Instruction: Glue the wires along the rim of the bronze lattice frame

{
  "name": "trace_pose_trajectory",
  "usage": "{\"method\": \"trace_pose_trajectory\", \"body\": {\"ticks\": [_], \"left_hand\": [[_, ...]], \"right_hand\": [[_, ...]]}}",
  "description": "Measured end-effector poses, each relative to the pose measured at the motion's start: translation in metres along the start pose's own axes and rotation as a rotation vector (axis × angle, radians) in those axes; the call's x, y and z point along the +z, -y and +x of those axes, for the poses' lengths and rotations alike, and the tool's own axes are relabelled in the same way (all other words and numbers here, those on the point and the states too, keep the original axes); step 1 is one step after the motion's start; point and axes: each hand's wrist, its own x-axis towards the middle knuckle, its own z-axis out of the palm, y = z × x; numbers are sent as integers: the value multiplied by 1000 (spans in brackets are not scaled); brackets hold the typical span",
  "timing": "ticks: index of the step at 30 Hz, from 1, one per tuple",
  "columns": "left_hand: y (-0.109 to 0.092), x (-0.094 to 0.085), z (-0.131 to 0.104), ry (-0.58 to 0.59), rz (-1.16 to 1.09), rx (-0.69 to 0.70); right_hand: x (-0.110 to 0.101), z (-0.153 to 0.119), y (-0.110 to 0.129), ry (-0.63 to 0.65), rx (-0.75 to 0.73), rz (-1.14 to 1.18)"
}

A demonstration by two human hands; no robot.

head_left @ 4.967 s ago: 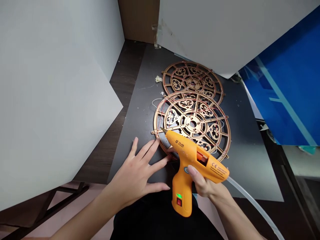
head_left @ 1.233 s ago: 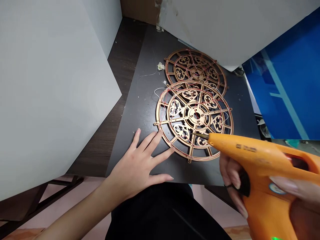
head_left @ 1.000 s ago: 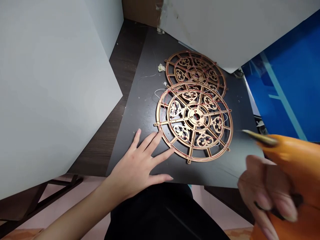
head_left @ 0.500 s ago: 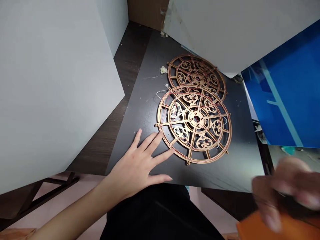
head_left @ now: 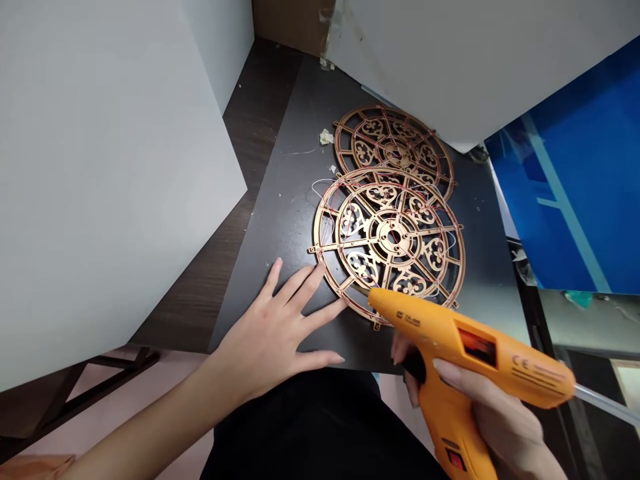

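Two round openwork wooden wheels with red and white wires lie on a dark board; the near wheel overlaps the far wheel. My left hand is spread flat, its fingertips at the near wheel's lower left rim. My right hand is wrapped round the grip of an orange glue gun, a finger by the black trigger. The gun's nozzle points left over the near wheel's lower rim, and a clear glue stick sticks out of its back end. Whether the nozzle touches the wheel I cannot tell.
A large white panel stands at the left, another pale panel at the top. At the right is a shiny blue sheet. A crumpled white scrap lies left of the far wheel.
My right hand has come in from the lower right and brought the orange glue gun over the near wheel's lower edge. My left hand and both wheels have stayed in place.
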Motion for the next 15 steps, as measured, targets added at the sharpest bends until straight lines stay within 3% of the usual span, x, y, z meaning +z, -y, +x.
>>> {"method": "trace_pose_trajectory", "body": {"ticks": [6,15], "left_hand": [[0,-1,1,-5,-12,2],[0,-2,0,10,-10,-6]], "right_hand": [[3,2,0,21,197,-28],[3,3,-1,-24,177,-198]]}}
